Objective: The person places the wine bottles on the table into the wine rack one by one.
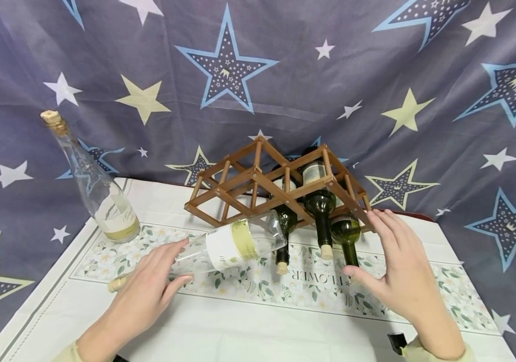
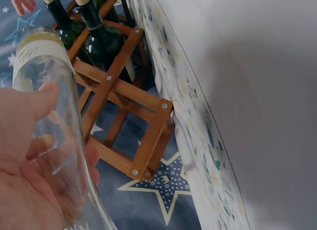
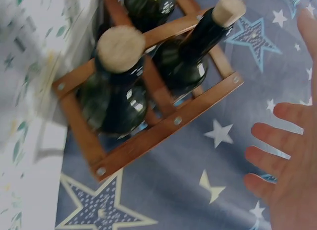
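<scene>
A clear glass bottle (image 1: pixel 230 246) with a white and yellow-green label lies nearly level, its corked neck toward the left. My left hand (image 1: pixel 149 281) grips it around the narrow part, thumb on the near side. Its base overlaps a dark green bottle (image 1: pixel 286 218) in the head view. That bottle and two more dark, corked ones sit in a brown wooden lattice rack (image 1: pixel 254 175), necks toward me. Beside the rack's right end, my right hand (image 1: pixel 402 266) is held with fingers spread and nothing in it. The right wrist view shows its fingers (image 3: pixel 270 160) apart from the rack.
Another clear corked bottle (image 1: pixel 115 211) stands upright at the back left. A floral runner (image 1: pixel 267 286) crosses the white tablecloth (image 1: pixel 262 332). Behind the table hangs a grey-blue curtain (image 1: pixel 294 90) with stars. Several openings in the rack's left part hold no bottle.
</scene>
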`<state>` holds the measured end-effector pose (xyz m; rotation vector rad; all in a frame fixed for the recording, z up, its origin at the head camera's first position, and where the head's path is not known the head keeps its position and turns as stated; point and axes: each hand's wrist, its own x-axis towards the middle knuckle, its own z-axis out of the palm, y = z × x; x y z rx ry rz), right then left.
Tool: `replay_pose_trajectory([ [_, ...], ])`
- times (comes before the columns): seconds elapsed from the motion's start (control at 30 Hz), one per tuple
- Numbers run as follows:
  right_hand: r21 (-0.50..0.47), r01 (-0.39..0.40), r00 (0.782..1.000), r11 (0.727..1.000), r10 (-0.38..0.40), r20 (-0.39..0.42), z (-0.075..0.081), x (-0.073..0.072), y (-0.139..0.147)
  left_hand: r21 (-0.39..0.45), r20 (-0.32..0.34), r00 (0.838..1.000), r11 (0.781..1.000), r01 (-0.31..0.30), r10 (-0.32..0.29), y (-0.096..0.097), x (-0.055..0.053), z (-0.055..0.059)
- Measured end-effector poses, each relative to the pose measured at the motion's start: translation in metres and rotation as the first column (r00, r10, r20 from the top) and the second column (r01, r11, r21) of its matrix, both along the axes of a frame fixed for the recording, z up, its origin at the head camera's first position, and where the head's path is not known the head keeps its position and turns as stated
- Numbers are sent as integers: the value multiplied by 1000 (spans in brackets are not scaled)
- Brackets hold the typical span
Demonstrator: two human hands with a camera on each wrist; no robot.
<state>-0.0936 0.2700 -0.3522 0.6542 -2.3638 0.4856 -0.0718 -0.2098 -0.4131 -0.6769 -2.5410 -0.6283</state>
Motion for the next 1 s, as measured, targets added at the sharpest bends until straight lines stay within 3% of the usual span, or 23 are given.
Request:
replay_pose_trajectory([
  [0.17,-33,31,999,999,-30,9,-10,-4,17,-4,7,1000,1000,-18,18,-7,3,0],
  [0.4,-42,88,991,995,-83,103,-20,-5,38,-8,51,998,999,-47,47,-17,7,-5],
  [0.6,-40,117,988,992,-113,107,-28,-7,50,-7,79,994,997,-75,76,-26,10,-10],
  [1.0,-24,166,976,986,-161,146,-38,-8,66,-38,67,991,992,-118,120,-36,13,-17],
])
